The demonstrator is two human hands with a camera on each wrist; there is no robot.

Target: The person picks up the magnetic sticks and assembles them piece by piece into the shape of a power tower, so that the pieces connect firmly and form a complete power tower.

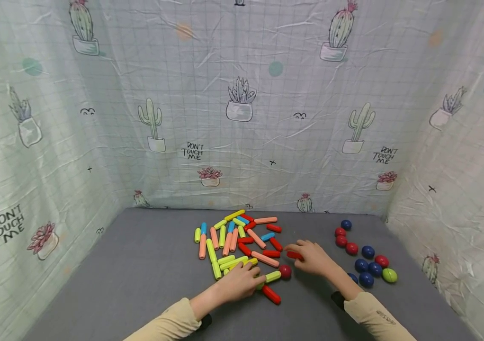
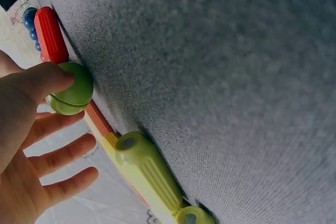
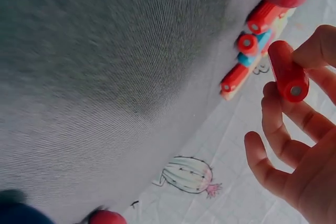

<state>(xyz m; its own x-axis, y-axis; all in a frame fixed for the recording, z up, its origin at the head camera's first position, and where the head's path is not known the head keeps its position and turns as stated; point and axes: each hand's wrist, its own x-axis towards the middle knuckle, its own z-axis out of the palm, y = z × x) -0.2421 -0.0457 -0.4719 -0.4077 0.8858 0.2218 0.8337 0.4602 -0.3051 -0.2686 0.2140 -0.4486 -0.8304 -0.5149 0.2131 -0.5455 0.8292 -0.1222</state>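
Observation:
My left hand point(image 1: 238, 283) pinches a green ball point(image 2: 77, 88) between thumb and index finger, its other fingers spread. A red magnetic rod point(image 1: 272, 294) lies right at that ball, pointing toward the front right. Also beside the ball is a yellow-green rod point(image 1: 273, 276), with a dark red ball point(image 1: 285, 272) at its far end. Over the table, my right hand point(image 1: 314, 258) holds a short red rod point(image 3: 286, 72) between thumb and fingers. A grey metal disc shows in the rod's near end.
Several pink, yellow-green, blue and red rods, including a pink rod point(image 1: 265, 259), lie spread beyond my left hand. To the right sit several blue, red and green balls, such as a green ball point(image 1: 389, 275). A cactus-print curtain point(image 1: 242, 142) encloses the grey table point(image 1: 139, 270).

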